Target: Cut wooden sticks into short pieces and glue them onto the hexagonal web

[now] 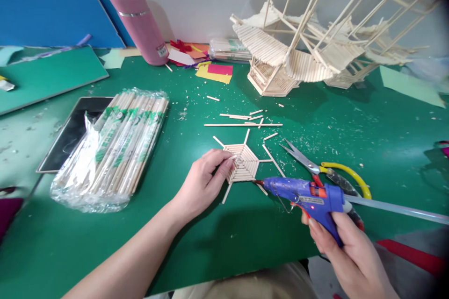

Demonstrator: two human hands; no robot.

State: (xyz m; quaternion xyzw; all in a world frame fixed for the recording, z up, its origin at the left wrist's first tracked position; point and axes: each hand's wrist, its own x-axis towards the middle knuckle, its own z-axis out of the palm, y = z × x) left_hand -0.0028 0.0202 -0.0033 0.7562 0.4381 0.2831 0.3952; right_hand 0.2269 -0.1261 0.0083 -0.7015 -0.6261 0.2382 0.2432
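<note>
A hexagonal web of thin wooden sticks [247, 163], with stick ends poking out beyond its rings, lies flat on the green table. My left hand [206, 175] rests over its left side, thumb and forefinger pinched on a short wooden stick [229, 159] above the web. My right hand [345, 243] grips the handle of a blue hot glue gun [301, 191], its red light lit. The gun's nozzle touches or nearly touches the web's lower right edge. A clear glue stick [396, 208] sticks out of its back.
Scissors [308, 163] lie partly behind the glue gun. Loose sticks [243, 124] are scattered beyond the web. At left, bagged sticks [115, 145] overlap a black tablet-like slab [66, 135]. A pink bottle [140, 23], paper scraps [213, 74] and a stick-built pavilion model [280, 51] stand farther back.
</note>
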